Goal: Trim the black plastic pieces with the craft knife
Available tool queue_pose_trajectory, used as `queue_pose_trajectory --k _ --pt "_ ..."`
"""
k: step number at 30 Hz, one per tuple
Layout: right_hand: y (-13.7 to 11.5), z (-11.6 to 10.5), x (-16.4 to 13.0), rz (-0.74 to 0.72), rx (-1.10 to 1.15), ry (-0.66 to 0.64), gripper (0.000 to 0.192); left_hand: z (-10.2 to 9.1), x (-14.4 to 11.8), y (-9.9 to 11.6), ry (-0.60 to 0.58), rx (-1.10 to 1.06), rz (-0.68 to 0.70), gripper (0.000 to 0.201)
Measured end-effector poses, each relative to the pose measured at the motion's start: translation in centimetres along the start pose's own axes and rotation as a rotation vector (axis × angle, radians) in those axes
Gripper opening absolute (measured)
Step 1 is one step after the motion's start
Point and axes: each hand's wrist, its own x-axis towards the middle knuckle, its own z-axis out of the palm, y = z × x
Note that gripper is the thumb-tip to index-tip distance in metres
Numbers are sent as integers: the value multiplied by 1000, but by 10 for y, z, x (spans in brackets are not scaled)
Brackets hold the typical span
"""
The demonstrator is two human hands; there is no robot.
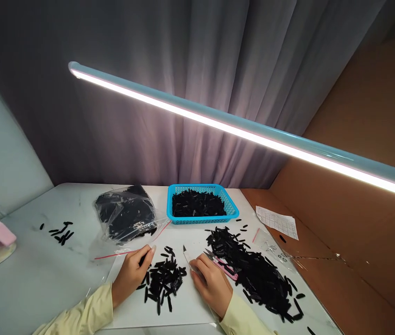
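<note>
My left hand is closed in a pinch, with a small black strip between thumb and fingers. Beneath and beside it lies a loose pile of similar black strips on a white board. My right hand grips a slim craft knife, its pointed dark tip aimed away from me; the rest of the handle is hidden in the fingers. Pink-handled thread snips lie just past the right hand, against a larger heap of black strips.
A blue plastic basket full of black pieces stands at the back. Left of it lies a clear zip bag of black pieces. A few strips lie far left. At right are a printed sheet and small clear bag. A tube light hangs overhead.
</note>
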Motion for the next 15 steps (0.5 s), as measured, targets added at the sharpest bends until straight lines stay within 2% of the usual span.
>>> queue_pose_trajectory --k 2,4,6,8,10,12,15 --pt "0 1 0 4 7 31 17 -4 5 11 -49 -159 -146 35" --pt "0 2 0 14 -2 85 16 -9 12 22 -232 -681 -566 33" --pt "-1 3 2 8 -45 151 16 -14 21 32 -390 -1073 -863 30" --pt "-5 2 4 -29 -116 210 19 -16 30 36 -472 -1166 -955 25" --pt "-14 -3 10 -93 -178 235 22 -11 36 34 -527 -1189 -989 20" --pt "-26 -9 18 -182 -203 204 24 0 40 30 -576 -1221 -1014 17" --pt "-42 -17 35 -350 -216 85 26 23 46 22 -627 -1251 -1024 16"
